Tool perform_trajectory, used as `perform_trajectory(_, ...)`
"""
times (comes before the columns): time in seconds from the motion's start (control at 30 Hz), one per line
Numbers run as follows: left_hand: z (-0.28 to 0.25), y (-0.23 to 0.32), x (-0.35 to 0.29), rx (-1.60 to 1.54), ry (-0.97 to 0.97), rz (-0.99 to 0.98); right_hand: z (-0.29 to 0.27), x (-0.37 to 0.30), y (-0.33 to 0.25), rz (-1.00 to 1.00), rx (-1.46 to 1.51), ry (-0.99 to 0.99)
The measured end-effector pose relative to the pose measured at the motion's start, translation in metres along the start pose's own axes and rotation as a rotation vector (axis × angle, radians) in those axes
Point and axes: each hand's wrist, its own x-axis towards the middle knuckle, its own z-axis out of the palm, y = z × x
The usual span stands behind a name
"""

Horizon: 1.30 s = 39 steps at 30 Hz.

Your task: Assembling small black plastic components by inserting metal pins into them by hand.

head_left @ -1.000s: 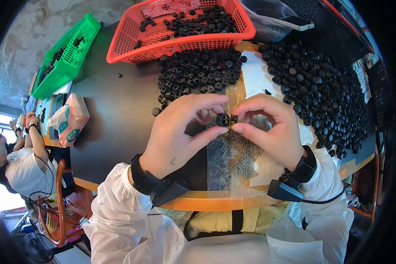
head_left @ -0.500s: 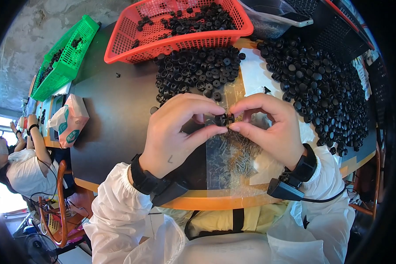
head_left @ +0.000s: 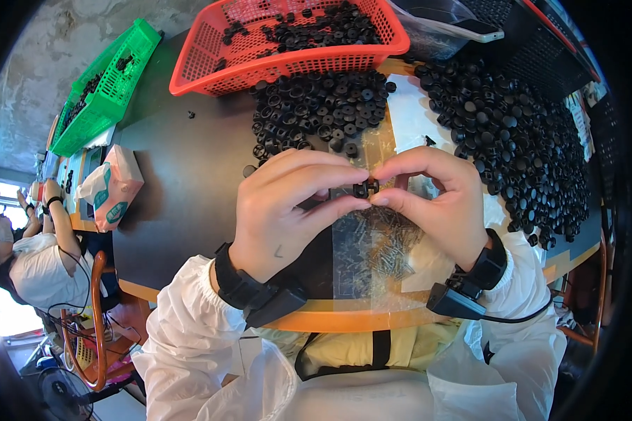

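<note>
Both hands, left hand (head_left: 281, 210) and right hand (head_left: 439, 200), still pinch the small black part (head_left: 364, 188) between fingertips above the bench's near edge, barely shifted, so fitting looks unfinished.

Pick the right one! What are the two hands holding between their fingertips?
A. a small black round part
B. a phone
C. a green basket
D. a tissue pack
A: the left hand and the right hand pinch a small black round part between their fingertips, above a clear bag of small screws.
</note>
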Motion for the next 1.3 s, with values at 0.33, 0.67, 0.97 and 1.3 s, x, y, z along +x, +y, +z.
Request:
perform_trajectory(0.33, 0.002, 0.001, -0.001, -0.128, 0.015, -0.063, -0.001, -0.001, 0.0, -0.13, 0.014, 0.021)
perform_trajectory(0.67, 0.003, 0.0, -0.003, -0.173, 0.041, -0.071, 0.002, -0.004, 0.0, -0.082, 0.162, -0.001)
perform_trajectory(0.97, 0.002, 0.0, -0.002, -0.121, 0.003, -0.052, 0.004, -0.008, 0.0, 0.155, 0.372, -0.021)
perform_trajectory(1.3, 0.002, 0.003, 0.0, -0.019, 0.051, -0.011, 0.008, -0.005, -0.009, 0.177, 0.365, 0.086)
